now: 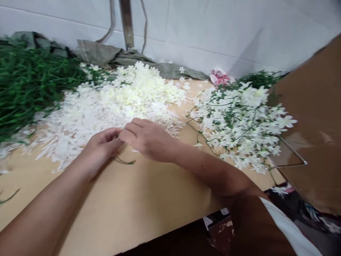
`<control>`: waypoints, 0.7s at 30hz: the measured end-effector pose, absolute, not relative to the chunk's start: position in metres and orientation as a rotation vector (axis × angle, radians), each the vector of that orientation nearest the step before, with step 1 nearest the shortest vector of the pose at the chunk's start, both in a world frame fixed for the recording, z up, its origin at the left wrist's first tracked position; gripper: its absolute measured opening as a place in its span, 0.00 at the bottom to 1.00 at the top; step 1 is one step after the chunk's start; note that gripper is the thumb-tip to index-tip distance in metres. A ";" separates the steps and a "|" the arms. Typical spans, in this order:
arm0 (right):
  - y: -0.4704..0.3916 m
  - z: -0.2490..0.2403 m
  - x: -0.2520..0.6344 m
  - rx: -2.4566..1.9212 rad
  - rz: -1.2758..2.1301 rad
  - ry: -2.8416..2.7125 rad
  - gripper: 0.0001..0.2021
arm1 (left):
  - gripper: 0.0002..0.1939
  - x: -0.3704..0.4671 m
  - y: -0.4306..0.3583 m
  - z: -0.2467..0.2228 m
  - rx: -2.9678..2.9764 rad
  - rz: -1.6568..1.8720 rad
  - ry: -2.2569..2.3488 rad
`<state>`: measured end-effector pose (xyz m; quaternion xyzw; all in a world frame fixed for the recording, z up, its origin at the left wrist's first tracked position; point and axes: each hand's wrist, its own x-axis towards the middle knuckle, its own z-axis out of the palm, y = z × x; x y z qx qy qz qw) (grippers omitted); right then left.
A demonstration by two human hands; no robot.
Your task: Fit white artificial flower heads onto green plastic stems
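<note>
My left hand (pixel 102 147) is closed in a pinch over the table's near middle. A thin green plastic stem (pixel 125 161) sticks out from under it to the right. My right hand (pixel 146 138) comes in from the right with its fingers curled, and its fingertips meet those of my left hand. Whatever the right fingertips pinch is hidden behind the fingers. Just beyond both hands lies a large heap of loose white artificial flower heads (pixel 128 94) with pale stalks. To the right is a pile of white flowers assembled on green stems (pixel 239 124).
A heap of green plastic stems (pixel 34 81) lies at the left. A cardboard box (pixel 311 128) stands at the right edge, with a bent metal wire (pixel 293 151) before it. Grey-green cloth (pixel 170 71) runs along the wall behind the tan tabletop (pixel 128 206).
</note>
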<state>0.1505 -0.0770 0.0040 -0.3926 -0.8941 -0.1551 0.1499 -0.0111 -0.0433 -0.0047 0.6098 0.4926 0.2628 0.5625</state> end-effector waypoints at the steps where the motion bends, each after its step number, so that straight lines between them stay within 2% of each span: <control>1: -0.080 0.009 0.154 -1.189 -0.443 -2.564 0.11 | 0.07 -0.010 -0.043 -0.003 1.318 0.596 1.165; 6: -0.111 0.048 0.211 -1.583 -0.644 -2.246 0.13 | 0.13 -0.006 -0.045 -0.002 1.136 0.508 1.283; 9: -0.132 0.058 0.274 -1.802 -0.885 -1.889 0.04 | 0.16 -0.007 -0.044 -0.006 1.226 0.474 1.279; 12: -0.140 0.050 0.329 -1.903 -1.030 -1.771 0.05 | 0.16 -0.009 -0.041 -0.008 1.329 0.461 1.216; 14: -0.140 0.042 0.351 -1.895 -1.024 -1.782 0.01 | 0.17 -0.010 -0.041 -0.009 1.367 0.462 1.204; 16: -0.141 0.040 0.360 -1.872 -0.976 -1.792 0.04 | 0.18 -0.010 -0.041 -0.009 1.399 0.468 1.209; 21: -0.153 0.070 0.349 -1.920 -0.881 -1.693 0.03 | 0.18 -0.009 -0.039 -0.011 1.522 0.532 1.211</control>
